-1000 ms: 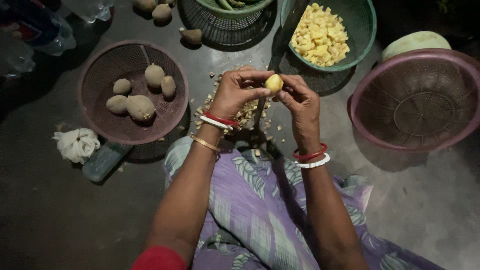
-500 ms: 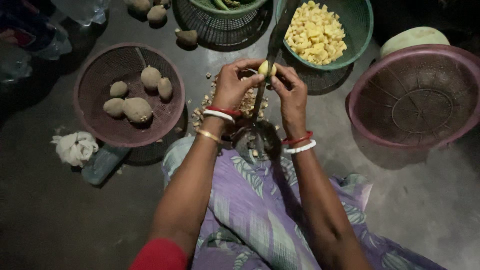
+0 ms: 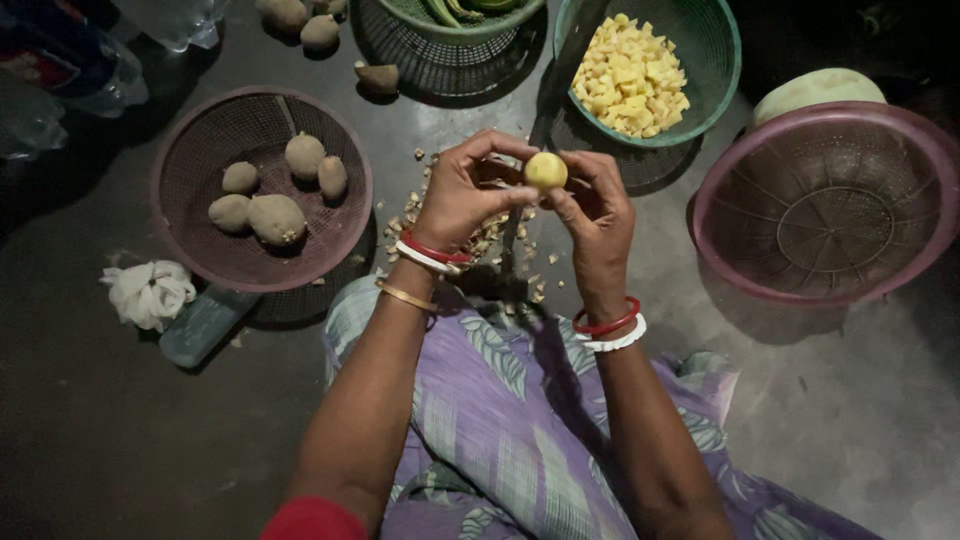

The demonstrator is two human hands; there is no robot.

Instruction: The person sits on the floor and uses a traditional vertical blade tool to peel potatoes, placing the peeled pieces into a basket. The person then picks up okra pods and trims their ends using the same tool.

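A small, pale yellow peeled potato (image 3: 545, 171) is held between the fingertips of both hands above the dark floor. My left hand (image 3: 462, 192) grips it from the left and my right hand (image 3: 596, 215) from the right. An upright floor-mounted blade (image 3: 512, 232) stands just below and behind the potato, partly hidden by my fingers. Potato peelings (image 3: 420, 205) lie scattered on the floor under my hands.
A maroon basket (image 3: 190, 150) at left holds several unpeeled potatoes (image 3: 276, 218). A green basket (image 3: 715, 60) holds yellow potato cubes (image 3: 630, 80). An empty pink basket (image 3: 830, 205) stands at right, a white cloth (image 3: 150, 292) at far left. Loose potatoes (image 3: 378, 78) lie beyond.
Both hands have drawn the potato back from the blade towards me and turned it, so its round peeled side now faces up.
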